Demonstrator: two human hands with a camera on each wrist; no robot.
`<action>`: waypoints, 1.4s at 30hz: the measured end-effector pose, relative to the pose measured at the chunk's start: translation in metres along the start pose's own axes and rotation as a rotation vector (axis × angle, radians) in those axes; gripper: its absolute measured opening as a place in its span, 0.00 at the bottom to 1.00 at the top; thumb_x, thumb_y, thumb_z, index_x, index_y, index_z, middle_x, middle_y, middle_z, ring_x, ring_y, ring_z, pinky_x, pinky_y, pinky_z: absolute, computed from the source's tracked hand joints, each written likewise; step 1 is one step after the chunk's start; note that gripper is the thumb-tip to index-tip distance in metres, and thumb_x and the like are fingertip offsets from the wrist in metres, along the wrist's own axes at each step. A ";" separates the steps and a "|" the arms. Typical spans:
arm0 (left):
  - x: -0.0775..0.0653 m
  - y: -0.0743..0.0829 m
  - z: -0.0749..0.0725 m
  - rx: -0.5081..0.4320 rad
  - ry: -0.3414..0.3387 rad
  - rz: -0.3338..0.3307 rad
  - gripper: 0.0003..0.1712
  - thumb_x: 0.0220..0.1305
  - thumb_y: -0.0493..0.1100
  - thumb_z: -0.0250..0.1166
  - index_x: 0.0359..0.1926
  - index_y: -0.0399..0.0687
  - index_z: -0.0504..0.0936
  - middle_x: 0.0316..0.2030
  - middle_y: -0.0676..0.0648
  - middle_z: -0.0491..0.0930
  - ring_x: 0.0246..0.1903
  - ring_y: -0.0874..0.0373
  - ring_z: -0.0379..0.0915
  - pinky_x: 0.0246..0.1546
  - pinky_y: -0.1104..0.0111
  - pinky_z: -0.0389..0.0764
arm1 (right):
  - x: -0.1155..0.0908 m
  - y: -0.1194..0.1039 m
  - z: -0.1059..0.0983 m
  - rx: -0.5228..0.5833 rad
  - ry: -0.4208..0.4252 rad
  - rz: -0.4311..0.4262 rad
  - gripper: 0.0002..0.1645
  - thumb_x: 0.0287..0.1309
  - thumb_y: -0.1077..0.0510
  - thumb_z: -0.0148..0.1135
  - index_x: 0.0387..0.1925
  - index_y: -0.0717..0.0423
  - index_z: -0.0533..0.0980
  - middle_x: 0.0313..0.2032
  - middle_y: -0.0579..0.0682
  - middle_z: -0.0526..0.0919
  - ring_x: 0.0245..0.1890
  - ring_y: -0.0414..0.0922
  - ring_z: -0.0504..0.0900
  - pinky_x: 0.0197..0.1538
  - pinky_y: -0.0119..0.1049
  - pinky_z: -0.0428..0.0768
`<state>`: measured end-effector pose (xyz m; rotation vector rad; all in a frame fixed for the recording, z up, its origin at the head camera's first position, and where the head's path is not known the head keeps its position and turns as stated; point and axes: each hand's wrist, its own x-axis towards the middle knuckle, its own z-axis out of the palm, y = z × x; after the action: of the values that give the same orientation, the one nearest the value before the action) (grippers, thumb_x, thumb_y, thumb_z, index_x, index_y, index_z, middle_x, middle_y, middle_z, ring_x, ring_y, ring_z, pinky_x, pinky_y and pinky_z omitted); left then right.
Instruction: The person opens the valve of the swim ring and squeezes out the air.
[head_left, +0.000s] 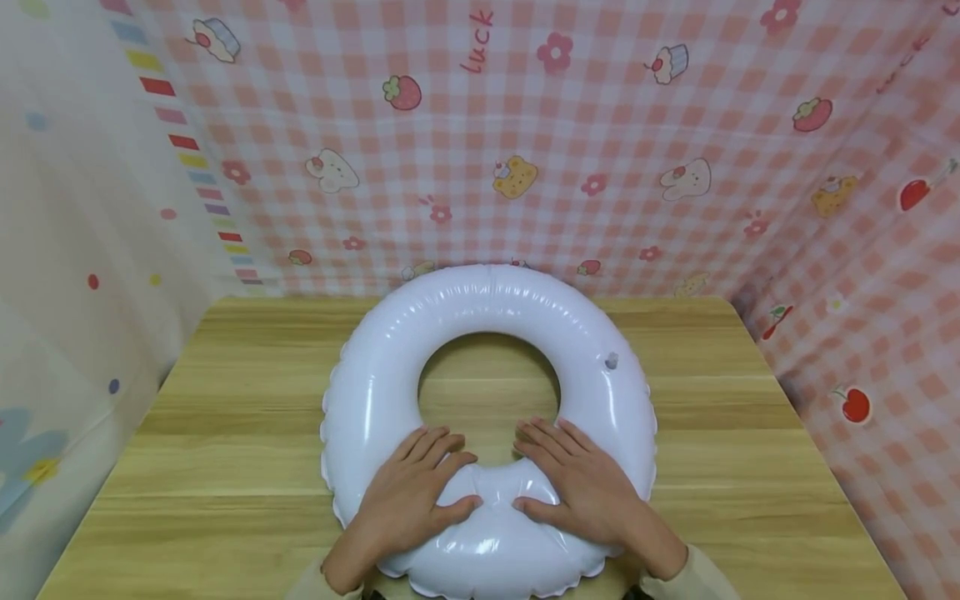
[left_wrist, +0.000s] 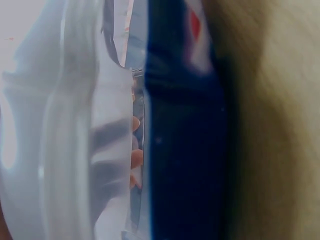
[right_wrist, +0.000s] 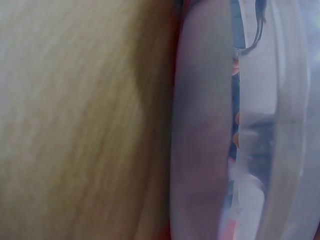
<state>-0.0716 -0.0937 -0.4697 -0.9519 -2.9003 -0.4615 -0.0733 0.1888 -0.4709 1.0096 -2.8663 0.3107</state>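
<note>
A white inflated swim ring [head_left: 369,367] lies flat on the wooden table, its wavy seam showing around the outer edge. On its near part rests my left hand [head_left: 408,492], fingers stretched toward the ring's hole and thumb pointing inward. Opposite it, my right hand [head_left: 585,487] lies palm down with its fingers extended at the inner edge. Between the two thumbs the plastic shows creases. A small clear valve [head_left: 612,361] sits on the ring's right side. Both wrist views are filled by the ring's close plastic surface [left_wrist: 75,125], with parts of fingers [right_wrist: 237,140] glimpsed behind its edge.
The wood-grain table [head_left: 247,417] extends on both sides of the ring. A pink checked cloth [head_left: 465,125] hangs along the back, another checked cloth [head_left: 885,333] on the right, and a pale dotted cloth [head_left: 97,208] on the left.
</note>
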 end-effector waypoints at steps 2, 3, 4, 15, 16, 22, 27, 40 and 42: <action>0.000 0.000 0.001 -0.009 -0.007 -0.005 0.30 0.70 0.68 0.57 0.62 0.58 0.80 0.67 0.47 0.75 0.73 0.45 0.63 0.78 0.52 0.56 | 0.000 0.000 0.000 -0.005 -0.008 0.003 0.43 0.68 0.25 0.49 0.70 0.47 0.71 0.77 0.46 0.66 0.79 0.48 0.61 0.80 0.42 0.47; -0.001 0.000 0.001 -0.012 -0.006 -0.006 0.30 0.70 0.68 0.57 0.62 0.57 0.80 0.67 0.47 0.75 0.73 0.45 0.63 0.78 0.52 0.55 | 0.000 0.000 0.000 -0.007 -0.009 0.004 0.43 0.68 0.25 0.49 0.70 0.47 0.72 0.77 0.46 0.66 0.79 0.47 0.60 0.80 0.43 0.48; -0.001 0.000 0.001 -0.011 -0.004 -0.006 0.30 0.70 0.68 0.57 0.62 0.57 0.80 0.67 0.47 0.75 0.73 0.45 0.63 0.78 0.52 0.56 | 0.000 0.000 0.000 -0.011 -0.007 0.003 0.43 0.68 0.25 0.50 0.70 0.47 0.72 0.77 0.46 0.66 0.79 0.47 0.60 0.80 0.43 0.49; -0.001 -0.002 0.002 -0.012 0.013 -0.010 0.31 0.71 0.68 0.56 0.62 0.57 0.79 0.67 0.47 0.75 0.73 0.44 0.63 0.78 0.52 0.55 | 0.003 0.000 -0.001 0.004 -0.011 0.002 0.42 0.68 0.25 0.50 0.69 0.46 0.72 0.77 0.46 0.67 0.79 0.48 0.61 0.80 0.43 0.49; -0.001 -0.002 0.002 -0.014 0.010 -0.012 0.31 0.71 0.68 0.56 0.63 0.57 0.79 0.67 0.47 0.75 0.73 0.44 0.63 0.78 0.52 0.55 | 0.003 0.000 -0.001 0.005 -0.014 0.004 0.41 0.68 0.25 0.50 0.69 0.46 0.72 0.77 0.46 0.66 0.79 0.48 0.60 0.81 0.43 0.48; 0.000 -0.002 0.003 -0.027 -0.007 -0.023 0.31 0.71 0.69 0.55 0.64 0.58 0.78 0.68 0.48 0.74 0.74 0.45 0.61 0.79 0.52 0.54 | 0.004 0.000 -0.003 0.018 -0.032 0.019 0.42 0.68 0.24 0.49 0.70 0.46 0.72 0.77 0.45 0.66 0.80 0.47 0.59 0.81 0.43 0.46; -0.001 -0.002 0.002 -0.033 -0.006 -0.031 0.31 0.71 0.69 0.55 0.64 0.58 0.78 0.69 0.48 0.74 0.75 0.45 0.61 0.79 0.52 0.53 | 0.004 0.000 -0.004 0.005 -0.025 0.012 0.42 0.68 0.25 0.49 0.70 0.45 0.72 0.77 0.45 0.66 0.80 0.47 0.59 0.81 0.43 0.47; -0.005 -0.003 0.004 -0.057 -0.015 -0.031 0.30 0.72 0.69 0.54 0.63 0.59 0.79 0.68 0.48 0.74 0.75 0.45 0.61 0.79 0.51 0.54 | 0.001 -0.005 0.000 0.057 -0.016 0.042 0.42 0.67 0.24 0.51 0.69 0.46 0.74 0.76 0.45 0.67 0.79 0.47 0.60 0.81 0.43 0.47; -0.005 -0.003 0.003 -0.060 -0.015 -0.029 0.30 0.72 0.69 0.54 0.63 0.58 0.79 0.67 0.48 0.75 0.74 0.46 0.62 0.79 0.51 0.54 | 0.001 -0.005 -0.001 0.085 -0.018 0.053 0.42 0.66 0.24 0.52 0.68 0.46 0.75 0.76 0.45 0.68 0.79 0.47 0.61 0.81 0.43 0.47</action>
<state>-0.0694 -0.0977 -0.4744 -0.9256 -2.9327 -0.5480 -0.0710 0.1847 -0.4693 0.9553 -2.9221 0.4327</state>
